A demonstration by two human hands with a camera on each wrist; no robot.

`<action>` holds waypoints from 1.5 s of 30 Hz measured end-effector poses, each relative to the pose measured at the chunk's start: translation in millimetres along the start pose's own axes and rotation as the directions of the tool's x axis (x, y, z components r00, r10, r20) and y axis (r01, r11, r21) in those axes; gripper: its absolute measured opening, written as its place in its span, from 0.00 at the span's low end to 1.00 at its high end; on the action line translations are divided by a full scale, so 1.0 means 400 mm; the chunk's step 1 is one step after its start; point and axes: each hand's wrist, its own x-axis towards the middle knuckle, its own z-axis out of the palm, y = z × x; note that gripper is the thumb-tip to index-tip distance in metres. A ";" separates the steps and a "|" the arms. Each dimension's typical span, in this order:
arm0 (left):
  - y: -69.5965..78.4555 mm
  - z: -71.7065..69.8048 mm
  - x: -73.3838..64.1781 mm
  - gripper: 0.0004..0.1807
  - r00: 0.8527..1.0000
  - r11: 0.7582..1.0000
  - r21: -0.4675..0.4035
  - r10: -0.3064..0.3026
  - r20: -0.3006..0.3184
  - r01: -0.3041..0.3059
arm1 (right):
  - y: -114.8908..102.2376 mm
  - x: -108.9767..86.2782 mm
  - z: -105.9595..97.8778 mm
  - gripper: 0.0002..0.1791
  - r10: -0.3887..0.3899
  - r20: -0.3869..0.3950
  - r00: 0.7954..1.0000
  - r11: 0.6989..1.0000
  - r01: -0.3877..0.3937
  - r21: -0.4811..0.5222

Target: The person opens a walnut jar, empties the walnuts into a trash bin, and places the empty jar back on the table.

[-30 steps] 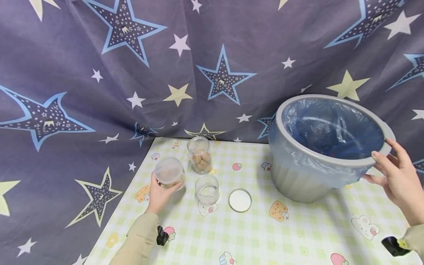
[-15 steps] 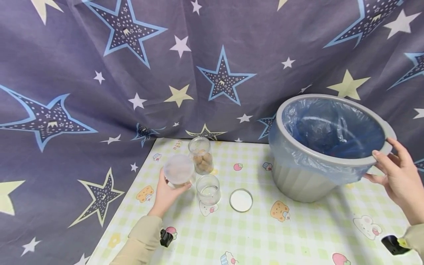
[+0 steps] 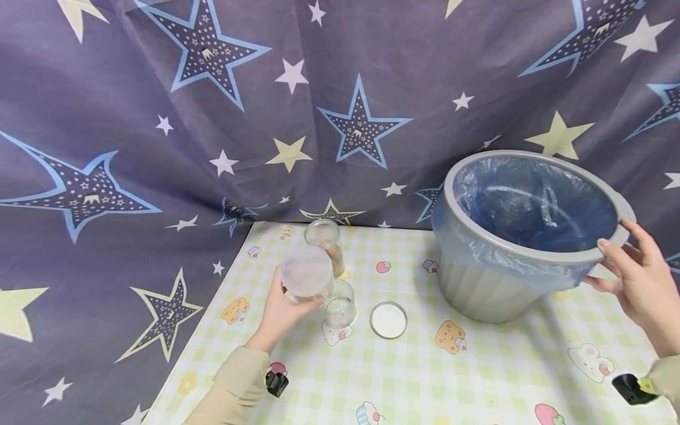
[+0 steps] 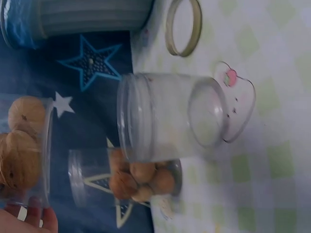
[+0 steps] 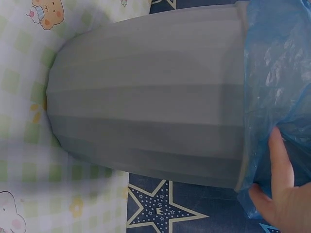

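My left hand grips a clear jar with a whitish translucent top, raised above the table. Walnuts show through its wall in the left wrist view. Just right of and below it stands an open clear jar with nothing in it. Behind, a second clear jar holds several walnuts in its lower part and is partly covered by the lifted one. A round white lid lies flat to the right. With thumb and fingers, my right hand holds the rim of a grey trash bin.
A blue plastic bag lines the bin and folds over its rim. The table has a green checked cover with cartoon prints. Behind its far edge hangs a dark curtain patterned with stars.
My left hand has carried the walnut jar to the right and slightly up, from beside the empty jar to partly overlapping it and the rear jar. My right hand stays on the bin rim.
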 end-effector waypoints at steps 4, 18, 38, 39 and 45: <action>0.017 0.016 -0.004 0.53 0.999 1.000 0.001 -0.001 0.040 0.001 | 0.000 0.001 -0.005 0.36 0.009 -0.014 1.000 1.000 -0.009 0.000; 0.057 0.064 0.001 0.52 0.990 1.000 -0.008 0.022 0.141 -0.021 | 0.015 0.010 -0.025 0.37 0.022 -0.049 0.999 0.998 -0.025 -0.056; 0.100 0.094 0.005 0.55 0.982 0.998 0.035 0.051 0.180 -0.058 | 0.032 0.021 -0.039 0.38 -0.171 -0.209 0.963 0.706 -0.028 -0.707; 0.099 0.096 0.004 0.55 0.982 0.997 0.038 0.058 0.181 -0.065 | 0.020 0.009 -0.021 0.36 -0.226 -0.188 0.956 0.663 0.009 -0.749; 0.090 0.109 0.000 0.52 0.974 0.989 0.063 0.119 0.195 -0.133 | -0.096 -0.094 0.154 0.30 -0.386 0.053 0.921 0.468 0.245 -0.849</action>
